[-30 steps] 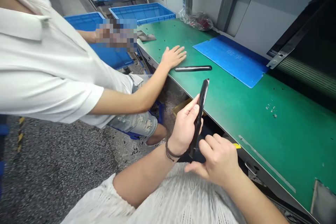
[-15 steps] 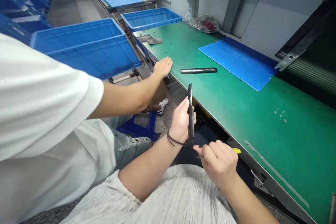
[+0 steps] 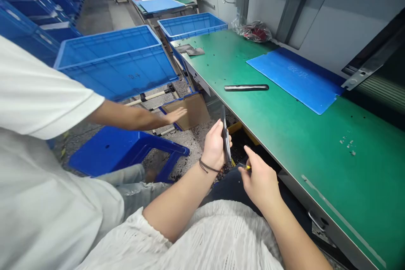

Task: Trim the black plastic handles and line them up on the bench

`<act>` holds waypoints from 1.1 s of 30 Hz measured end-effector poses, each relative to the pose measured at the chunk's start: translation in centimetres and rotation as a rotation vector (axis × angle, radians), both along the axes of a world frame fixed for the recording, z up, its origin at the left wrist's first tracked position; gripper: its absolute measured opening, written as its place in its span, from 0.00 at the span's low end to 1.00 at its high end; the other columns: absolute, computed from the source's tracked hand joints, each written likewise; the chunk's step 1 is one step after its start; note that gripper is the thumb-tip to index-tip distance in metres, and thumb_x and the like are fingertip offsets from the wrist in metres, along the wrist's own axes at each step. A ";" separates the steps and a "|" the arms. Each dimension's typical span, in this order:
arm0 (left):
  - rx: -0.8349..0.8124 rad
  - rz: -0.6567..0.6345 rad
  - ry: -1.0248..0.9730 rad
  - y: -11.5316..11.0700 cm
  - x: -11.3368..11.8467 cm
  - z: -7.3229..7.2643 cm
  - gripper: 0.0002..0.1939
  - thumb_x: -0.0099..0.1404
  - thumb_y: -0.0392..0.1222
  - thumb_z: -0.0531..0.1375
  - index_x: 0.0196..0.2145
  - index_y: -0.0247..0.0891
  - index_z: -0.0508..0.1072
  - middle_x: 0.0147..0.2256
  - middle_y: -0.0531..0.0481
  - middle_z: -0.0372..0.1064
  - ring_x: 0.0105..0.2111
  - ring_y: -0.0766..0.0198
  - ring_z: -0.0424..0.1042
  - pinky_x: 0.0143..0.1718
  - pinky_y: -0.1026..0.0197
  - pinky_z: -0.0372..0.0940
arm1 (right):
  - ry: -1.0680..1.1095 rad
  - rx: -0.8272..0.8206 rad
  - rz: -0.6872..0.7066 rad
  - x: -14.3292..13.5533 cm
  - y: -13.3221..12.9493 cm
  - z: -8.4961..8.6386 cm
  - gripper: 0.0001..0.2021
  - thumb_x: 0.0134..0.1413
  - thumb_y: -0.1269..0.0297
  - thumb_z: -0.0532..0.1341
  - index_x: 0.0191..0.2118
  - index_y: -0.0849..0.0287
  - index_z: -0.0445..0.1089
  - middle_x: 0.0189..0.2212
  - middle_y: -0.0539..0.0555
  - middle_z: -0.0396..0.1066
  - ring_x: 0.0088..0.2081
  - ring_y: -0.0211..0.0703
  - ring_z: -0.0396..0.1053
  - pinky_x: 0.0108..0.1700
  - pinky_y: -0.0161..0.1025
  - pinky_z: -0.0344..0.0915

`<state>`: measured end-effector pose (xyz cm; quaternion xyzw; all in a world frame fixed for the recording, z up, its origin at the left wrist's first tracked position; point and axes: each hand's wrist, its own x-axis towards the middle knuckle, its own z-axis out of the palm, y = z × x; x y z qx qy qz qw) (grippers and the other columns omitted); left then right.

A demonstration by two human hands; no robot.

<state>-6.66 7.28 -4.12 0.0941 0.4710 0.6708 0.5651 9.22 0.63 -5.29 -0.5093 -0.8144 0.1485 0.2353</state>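
Beside the table's near edge, my left hand (image 3: 214, 147) is wrapped round a long, dark, glossy part (image 3: 225, 139), which stands nearly upright. My right hand (image 3: 261, 177) is just right of it, closed on a small yellow-handled tool (image 3: 248, 167) with its index finger stretched out; most of the tool is hidden in the palm. A similar black part (image 3: 247, 87) lies on the green table (image 3: 284, 135), beyond my left hand.
At the left a person in a white shirt (image 3: 38, 93) has an arm stretched out near a blue stool (image 3: 104, 149). Blue crates (image 3: 117, 67) stand behind. A blue sheet (image 3: 297, 78) and a plastic bag (image 3: 256, 31) lie on the table.
The person's hand has left the table edge and moved down and left. My right hand has risen slightly, its index finger now extended. The dark part is turned a little in my left hand.
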 end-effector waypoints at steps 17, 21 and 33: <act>0.700 0.202 1.539 -3.7 -3.2 0.9 0.33 0.76 0.64 0.48 0.67 0.43 0.67 0.71 0.38 0.54 0.73 0.39 0.49 0.73 0.35 0.43 | 0.715 -0.124 0.139 -0.5 -3.2 3.5 0.11 0.66 0.62 0.65 0.32 0.57 0.67 0.25 0.45 0.61 0.25 0.33 0.57 0.28 0.33 0.53; 1.027 -0.258 1.477 -3.7 -3.3 0.1 0.25 0.78 0.55 0.46 0.36 0.40 0.76 0.36 0.43 0.76 0.40 0.54 0.76 0.54 0.45 0.66 | 0.769 -0.350 0.053 -0.8 -3.1 3.8 0.14 0.64 0.57 0.67 0.31 0.56 0.65 0.23 0.43 0.58 0.24 0.32 0.56 0.27 0.32 0.53; 0.759 -0.265 1.091 -4.1 -4.6 -2.8 0.28 0.79 0.50 0.44 0.22 0.40 0.62 0.21 0.50 0.60 0.23 0.63 0.60 0.28 0.58 0.55 | 0.279 -0.219 -0.241 0.8 -0.6 0.2 0.23 0.73 0.45 0.53 0.30 0.55 0.67 0.21 0.46 0.63 0.24 0.37 0.60 0.30 0.36 0.49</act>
